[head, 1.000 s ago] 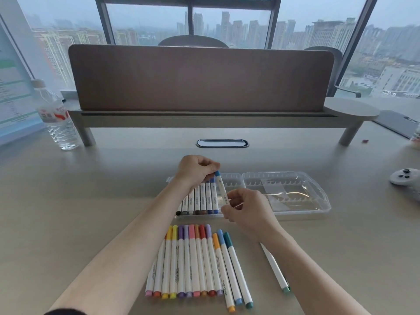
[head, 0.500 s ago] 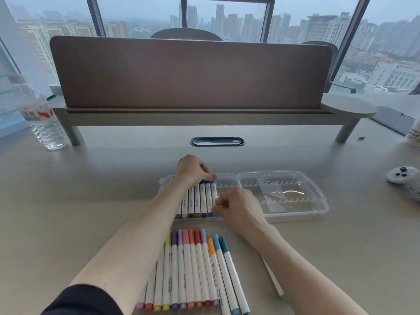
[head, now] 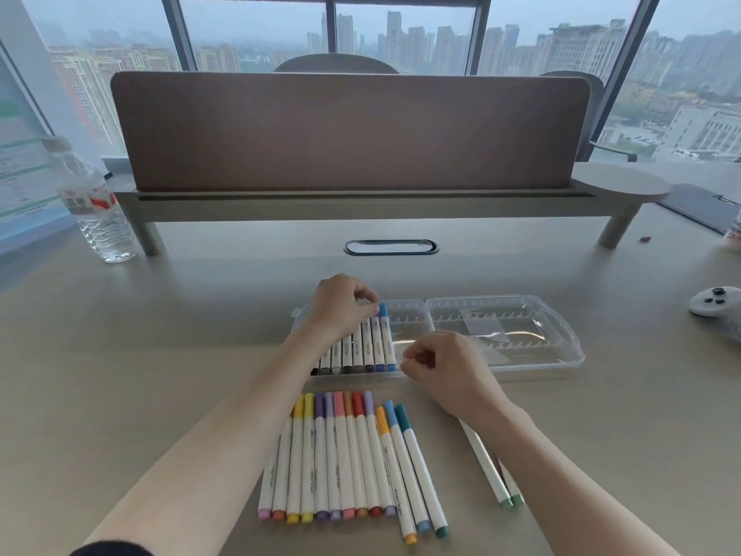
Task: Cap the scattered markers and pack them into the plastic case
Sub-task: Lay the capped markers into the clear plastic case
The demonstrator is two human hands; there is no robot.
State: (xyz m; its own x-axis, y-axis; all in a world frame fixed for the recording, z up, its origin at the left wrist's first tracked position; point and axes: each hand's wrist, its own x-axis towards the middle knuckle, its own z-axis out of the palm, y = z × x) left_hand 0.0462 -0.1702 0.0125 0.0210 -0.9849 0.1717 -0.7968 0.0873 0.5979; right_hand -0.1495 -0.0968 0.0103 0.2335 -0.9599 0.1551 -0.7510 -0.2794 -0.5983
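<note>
**Blue marker seated; the loose row waits just below the hands**

The left hand (head: 343,305) is curled over the far ends of the packed markers, fingertips pressing at the top of the blue-capped white marker (head: 385,339), the last one seated in the row. The right hand (head: 439,361) hovers just beside that row's near end, fingers loosely curled with thumb and forefinger pinched nearly together; it appears to hold nothing, though the palm side is hidden.

The clear plastic hinged case (head: 561,355) lies open on the grey desk (head: 160,355), its left half partly filled with upright-lying markers, its slots to the right of the blue one bare.

Nearer the person lies the loose row of capped pastel and bright markers (head: 345,455), long axes running toward and away from the body, roughly parallel to the slots. Its right edge, the teal-capped marker (head: 419,467), sits directly below the right hand, so that hand looks better placed for the next pick. Two green-tipped markers (head: 487,471) lie angled under the right forearm, partly hidden.
</note>
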